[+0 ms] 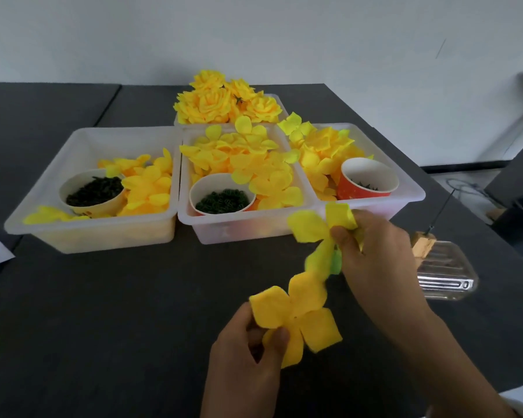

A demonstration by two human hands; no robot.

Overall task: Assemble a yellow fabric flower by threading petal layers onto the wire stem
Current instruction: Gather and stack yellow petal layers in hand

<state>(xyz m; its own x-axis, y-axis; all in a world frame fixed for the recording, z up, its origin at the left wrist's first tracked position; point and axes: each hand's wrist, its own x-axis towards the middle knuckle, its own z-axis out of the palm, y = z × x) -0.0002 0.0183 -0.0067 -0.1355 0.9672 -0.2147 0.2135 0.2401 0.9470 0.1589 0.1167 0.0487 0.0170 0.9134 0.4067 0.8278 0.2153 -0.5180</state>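
Dark grey tabletop spreads under us, three translucent bins of loose yellow petals and cups of green parts lined up beyond our fingers, finished roses behind them. Our left hand pinches a flat four-lobed petal layer between thumb and forefinger, face up, probably so its centre hole shows. Just up and right of those fingertips, our right hand is closed on a smaller petal layer with a green piece below it; we cannot make out the wire stem. A clear tray lies past our right knuckles.
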